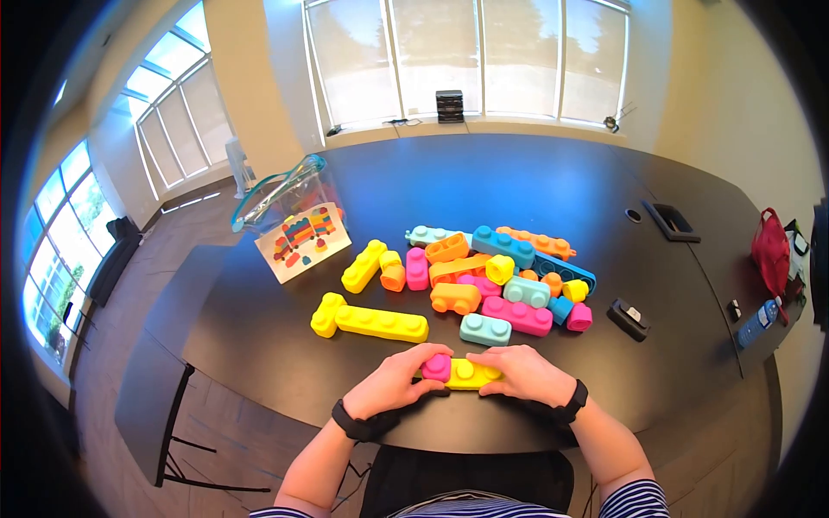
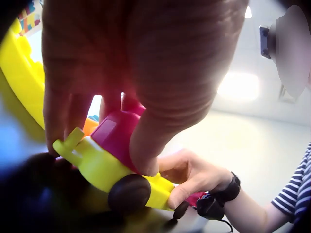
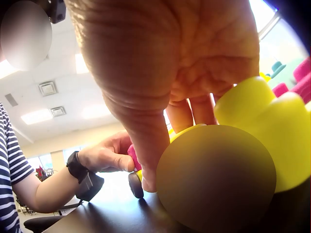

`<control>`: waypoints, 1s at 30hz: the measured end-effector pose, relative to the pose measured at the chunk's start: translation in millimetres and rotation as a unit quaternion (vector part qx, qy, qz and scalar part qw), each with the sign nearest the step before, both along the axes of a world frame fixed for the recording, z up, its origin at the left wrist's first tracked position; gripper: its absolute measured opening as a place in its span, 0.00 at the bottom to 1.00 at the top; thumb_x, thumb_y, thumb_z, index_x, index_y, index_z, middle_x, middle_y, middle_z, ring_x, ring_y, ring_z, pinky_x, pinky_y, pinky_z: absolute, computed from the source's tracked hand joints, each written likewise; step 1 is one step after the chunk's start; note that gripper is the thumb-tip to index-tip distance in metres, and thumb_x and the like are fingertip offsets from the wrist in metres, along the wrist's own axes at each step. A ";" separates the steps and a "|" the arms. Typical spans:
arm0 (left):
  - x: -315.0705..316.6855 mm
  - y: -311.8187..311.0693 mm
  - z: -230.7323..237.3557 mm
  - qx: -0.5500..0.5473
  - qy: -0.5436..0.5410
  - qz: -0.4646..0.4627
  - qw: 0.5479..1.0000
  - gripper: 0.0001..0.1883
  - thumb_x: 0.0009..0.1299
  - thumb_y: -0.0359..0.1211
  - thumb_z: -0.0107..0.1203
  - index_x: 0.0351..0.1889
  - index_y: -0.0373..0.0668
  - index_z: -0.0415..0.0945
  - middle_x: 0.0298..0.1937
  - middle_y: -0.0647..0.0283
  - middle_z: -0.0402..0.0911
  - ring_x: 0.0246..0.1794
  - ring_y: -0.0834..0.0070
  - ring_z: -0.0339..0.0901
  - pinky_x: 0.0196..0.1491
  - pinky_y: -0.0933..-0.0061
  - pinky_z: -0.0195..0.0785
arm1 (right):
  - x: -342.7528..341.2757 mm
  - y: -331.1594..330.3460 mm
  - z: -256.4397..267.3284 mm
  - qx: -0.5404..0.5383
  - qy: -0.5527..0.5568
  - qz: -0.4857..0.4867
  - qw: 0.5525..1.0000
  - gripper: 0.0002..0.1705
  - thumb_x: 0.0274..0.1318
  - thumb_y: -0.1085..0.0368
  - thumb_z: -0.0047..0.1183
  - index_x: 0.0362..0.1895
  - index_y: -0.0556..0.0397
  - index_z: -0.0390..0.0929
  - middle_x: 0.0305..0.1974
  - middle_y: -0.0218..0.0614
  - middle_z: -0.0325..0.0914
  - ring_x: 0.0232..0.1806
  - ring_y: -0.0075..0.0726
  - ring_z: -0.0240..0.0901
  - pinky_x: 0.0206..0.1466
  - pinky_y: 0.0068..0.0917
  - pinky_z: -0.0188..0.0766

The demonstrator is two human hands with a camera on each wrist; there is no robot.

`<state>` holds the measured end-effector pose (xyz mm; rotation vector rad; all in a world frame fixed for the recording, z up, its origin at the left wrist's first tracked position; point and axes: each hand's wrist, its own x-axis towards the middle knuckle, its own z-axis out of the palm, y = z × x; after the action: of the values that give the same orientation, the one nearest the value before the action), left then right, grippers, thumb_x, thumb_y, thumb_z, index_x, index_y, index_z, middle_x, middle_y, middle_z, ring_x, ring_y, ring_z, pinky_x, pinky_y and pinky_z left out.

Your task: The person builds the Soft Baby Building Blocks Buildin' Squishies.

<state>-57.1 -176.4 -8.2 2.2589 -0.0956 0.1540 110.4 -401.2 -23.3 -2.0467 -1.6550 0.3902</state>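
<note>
A yellow wheeled toy base (image 1: 467,374) lies at the table's near edge, studs up, with dark wheels (image 2: 129,192) at its side. On its left end sits a pink building block (image 1: 436,367). My left hand (image 1: 393,380) grips that block, thumb on the near side and fingers behind. My right hand (image 1: 528,375) holds the base's right end between thumb and fingers. In the left wrist view a yellow hook-like piece (image 2: 73,145) sticks out from the base's end. Just beyond the hands lies a light teal block (image 1: 485,329).
Several loose blocks in orange, teal, pink and yellow are spread mid-table. A long yellow block (image 1: 382,323) lies to the left. Behind it stand a picture card (image 1: 302,242) and a clear zip bag (image 1: 289,194). A black object (image 1: 628,319) lies to the right.
</note>
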 end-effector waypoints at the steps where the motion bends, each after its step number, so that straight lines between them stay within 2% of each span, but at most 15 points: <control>1: -0.3 0.5 -0.1 -0.004 0.000 0.003 1.000 0.29 0.68 0.31 0.72 0.67 0.42 0.75 0.54 0.54 0.84 0.54 0.56 0.83 0.59 0.62 0.75 | -0.9 -0.1 3.4 -0.009 -0.001 -0.002 1.000 0.39 0.52 0.56 0.74 0.68 0.54 0.78 0.55 0.48 0.84 0.55 0.58 0.82 0.58 0.47 0.79; 4: -0.3 0.5 -2.3 -0.009 0.009 0.015 1.000 0.30 0.67 0.32 0.74 0.66 0.41 0.76 0.53 0.54 0.85 0.54 0.59 0.84 0.59 0.64 0.76 | -0.6 1.7 3.0 -0.018 -0.007 -0.006 1.000 0.40 0.52 0.54 0.75 0.68 0.52 0.78 0.57 0.47 0.84 0.55 0.58 0.82 0.59 0.46 0.79; 7: 0.4 1.2 -6.9 -0.025 -0.007 0.022 0.999 0.27 0.66 0.32 0.72 0.63 0.42 0.76 0.51 0.51 0.86 0.53 0.50 0.84 0.56 0.59 0.77 | -0.1 0.8 -0.7 -0.014 -0.012 -0.010 1.000 0.40 0.51 0.53 0.75 0.69 0.51 0.78 0.57 0.46 0.84 0.55 0.57 0.82 0.58 0.46 0.79; 14: -1.3 0.8 -6.5 -0.012 -0.002 0.040 0.999 0.27 0.65 0.32 0.73 0.61 0.41 0.77 0.51 0.50 0.86 0.53 0.48 0.84 0.56 0.57 0.77 | -4.3 1.7 -0.6 -0.001 -0.023 -0.025 0.999 0.39 0.51 0.54 0.75 0.68 0.51 0.80 0.54 0.45 0.86 0.53 0.56 0.83 0.58 0.44 0.79; 24: -3.8 -2.2 -3.8 0.000 -0.001 0.057 0.998 0.25 0.66 0.33 0.72 0.59 0.40 0.76 0.49 0.49 0.87 0.52 0.48 0.85 0.56 0.58 0.77 | -12.8 1.7 -2.5 -0.001 -0.047 -0.027 0.999 0.39 0.56 0.52 0.72 0.70 0.53 0.77 0.57 0.48 0.84 0.56 0.55 0.82 0.60 0.45 0.78; 27: -4.1 -0.7 -7.6 -0.004 0.004 0.048 0.999 0.25 0.66 0.33 0.73 0.59 0.40 0.76 0.49 0.49 0.87 0.53 0.49 0.84 0.56 0.58 0.77 | -13.0 -0.1 9.0 -0.032 -0.046 -0.022 0.998 0.36 0.57 0.53 0.71 0.68 0.52 0.79 0.56 0.48 0.85 0.56 0.55 0.82 0.60 0.45 0.78; 29: -3.9 2.2 -8.5 -0.006 0.013 0.048 0.999 0.25 0.66 0.33 0.73 0.59 0.39 0.76 0.49 0.49 0.86 0.53 0.48 0.84 0.57 0.58 0.76 | 2.1 -2.6 16.3 0.002 -0.049 -0.033 0.998 0.32 0.58 0.54 0.70 0.65 0.52 0.81 0.55 0.48 0.85 0.56 0.55 0.82 0.60 0.45 0.78; 30: -4.6 2.9 -9.4 -0.008 0.019 0.048 0.999 0.25 0.65 0.33 0.73 0.59 0.39 0.76 0.49 0.49 0.86 0.54 0.48 0.84 0.57 0.58 0.76 | 10.5 -3.6 18.4 0.027 -0.086 -0.075 0.993 0.26 0.58 0.55 0.70 0.60 0.51 0.84 0.50 0.47 0.86 0.54 0.54 0.82 0.58 0.45 0.79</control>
<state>-61.7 -173.5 -17.6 2.2497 0.0338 0.1630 120.9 -404.8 -4.8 -2.1993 -1.5766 0.1193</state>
